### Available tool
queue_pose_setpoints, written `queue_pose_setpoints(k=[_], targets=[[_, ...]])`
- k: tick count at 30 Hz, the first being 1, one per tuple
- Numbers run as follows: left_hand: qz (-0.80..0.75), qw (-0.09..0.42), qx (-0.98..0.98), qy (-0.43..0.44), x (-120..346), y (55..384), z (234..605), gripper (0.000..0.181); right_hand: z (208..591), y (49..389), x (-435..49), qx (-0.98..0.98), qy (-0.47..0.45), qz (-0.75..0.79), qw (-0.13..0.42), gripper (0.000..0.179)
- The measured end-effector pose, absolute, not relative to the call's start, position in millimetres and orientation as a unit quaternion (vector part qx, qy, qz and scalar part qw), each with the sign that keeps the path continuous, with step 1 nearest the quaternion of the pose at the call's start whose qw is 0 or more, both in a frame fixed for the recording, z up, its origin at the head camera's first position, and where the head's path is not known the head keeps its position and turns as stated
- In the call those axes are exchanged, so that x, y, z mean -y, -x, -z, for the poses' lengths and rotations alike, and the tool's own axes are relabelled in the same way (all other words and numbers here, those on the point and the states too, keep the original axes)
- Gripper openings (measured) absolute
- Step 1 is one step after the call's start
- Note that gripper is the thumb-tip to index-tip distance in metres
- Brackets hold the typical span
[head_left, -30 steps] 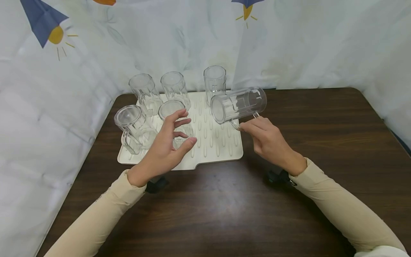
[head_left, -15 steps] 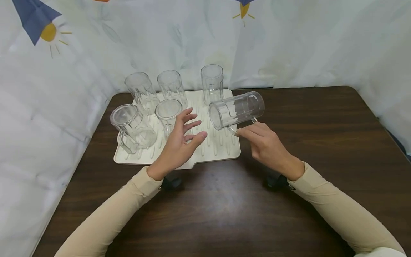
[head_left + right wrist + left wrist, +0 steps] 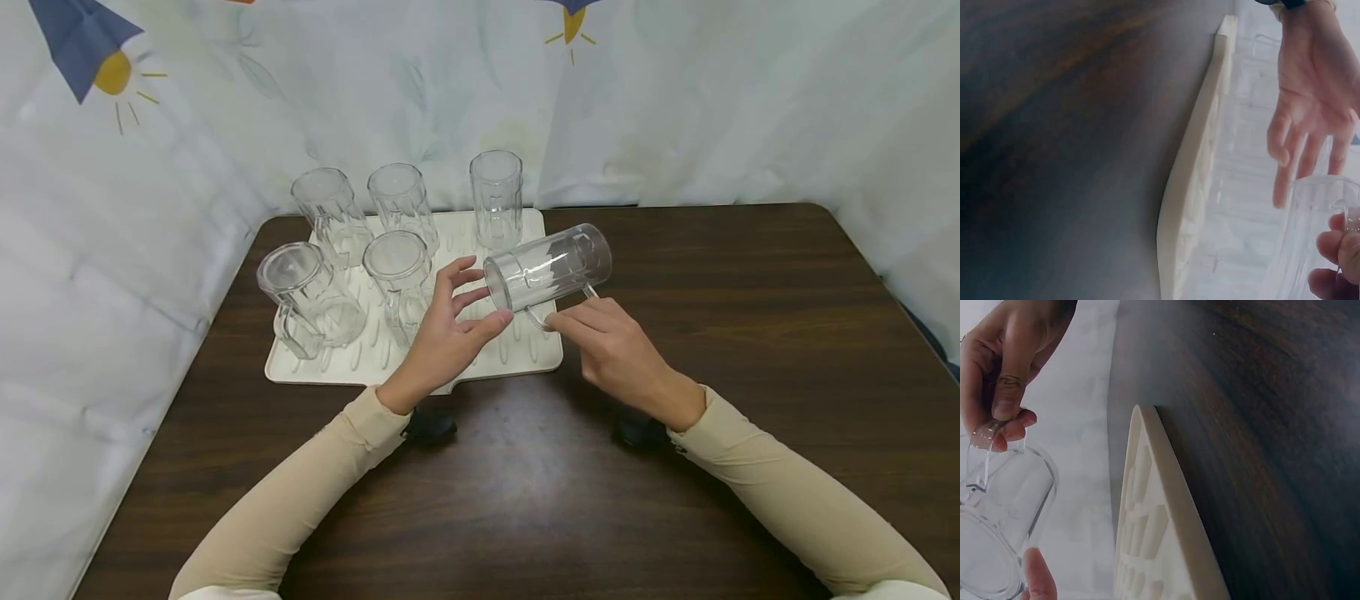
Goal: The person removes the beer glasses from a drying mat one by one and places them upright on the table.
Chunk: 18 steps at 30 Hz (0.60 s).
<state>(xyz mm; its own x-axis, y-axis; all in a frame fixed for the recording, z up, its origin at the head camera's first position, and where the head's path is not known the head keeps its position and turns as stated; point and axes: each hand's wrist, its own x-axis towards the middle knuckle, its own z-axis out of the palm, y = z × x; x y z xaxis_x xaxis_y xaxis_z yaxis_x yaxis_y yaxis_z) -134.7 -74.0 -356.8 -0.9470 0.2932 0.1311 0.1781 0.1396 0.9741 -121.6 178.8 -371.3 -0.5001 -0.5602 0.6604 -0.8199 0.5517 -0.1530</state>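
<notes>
A clear glass mug [image 3: 551, 268] is held tilted, almost on its side, above the right part of a cream drying mat [image 3: 525, 354]. My right hand [image 3: 618, 354] grips it by the handle, fingers curled through; the left wrist view also shows the handle [image 3: 979, 456] in that grip. My left hand [image 3: 442, 342] is at the mug's left end, fingers spread and slightly bent, thumb close to the rim. Whether the thumb touches the glass I cannot tell. In the right wrist view the left hand [image 3: 1313, 94] reaches toward the mug [image 3: 1310, 212].
Several more glass mugs stand on the mat: a front left one [image 3: 315, 292], a middle one [image 3: 397, 267], a back left one [image 3: 330, 208], a back middle one [image 3: 401, 200] and a back right one [image 3: 497, 196]. Dark wooden table [image 3: 712, 292] surrounds the mat; a white curtain [image 3: 712, 100] hangs behind.
My left hand has moved right, from over the middle mug to the held mug's left end. The right hand has brought its mug slightly down and toward me, still holding the handle.
</notes>
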Motion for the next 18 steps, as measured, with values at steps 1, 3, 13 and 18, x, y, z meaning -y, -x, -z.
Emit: queue_pose_setpoints(k=[1,3,13,18], targets=[[-0.638,0.045,-0.753,-0.154,73.0,135.4,358.3,0.079,371.9,121.3,-178.6,0.835,-0.414,-0.229,0.282,0.052],[-0.638,0.044,-0.754,-0.149,71.1,136.9,361.0,0.08,373.3,120.8,-177.8,0.835,-0.415,-0.223,0.284,0.051],[-0.652,0.028,-0.743,-0.147,64.0,142.2,368.5,0.079,376.3,118.5,-175.2,0.843,-0.413,-0.198,0.281,0.045],[-0.652,0.027,-0.743,-0.148,61.7,143.9,368.6,0.077,375.3,116.7,-174.4,0.851,-0.414,-0.175,0.271,0.04]])
